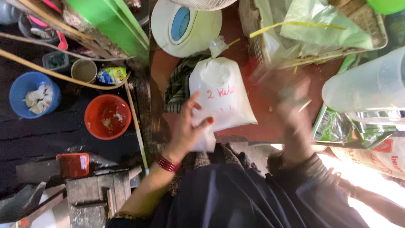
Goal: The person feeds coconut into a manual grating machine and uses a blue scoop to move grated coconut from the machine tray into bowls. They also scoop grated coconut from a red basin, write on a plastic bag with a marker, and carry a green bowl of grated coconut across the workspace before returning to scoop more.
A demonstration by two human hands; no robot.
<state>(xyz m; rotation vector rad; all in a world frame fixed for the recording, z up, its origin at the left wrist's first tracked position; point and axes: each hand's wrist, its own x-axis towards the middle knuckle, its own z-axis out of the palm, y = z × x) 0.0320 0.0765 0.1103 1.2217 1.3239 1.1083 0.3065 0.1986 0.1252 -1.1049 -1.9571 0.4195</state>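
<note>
Left hand is spread flat on the white bag, right hand is a blur, can't tell its grip; bag could slide off the worktop.

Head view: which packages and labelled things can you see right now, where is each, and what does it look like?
White powder bag: centre, on the red surface; clear knotted plastic, pink handwriting; left hand on its lower corner.
Small sachet: left of centre, beside a brown cup; blue and yellow.
Green packets: right, under a translucent jug; shiny.
Printed sack: lower right; white with red print.
Right hand: blurred, contents unclear.
</note>
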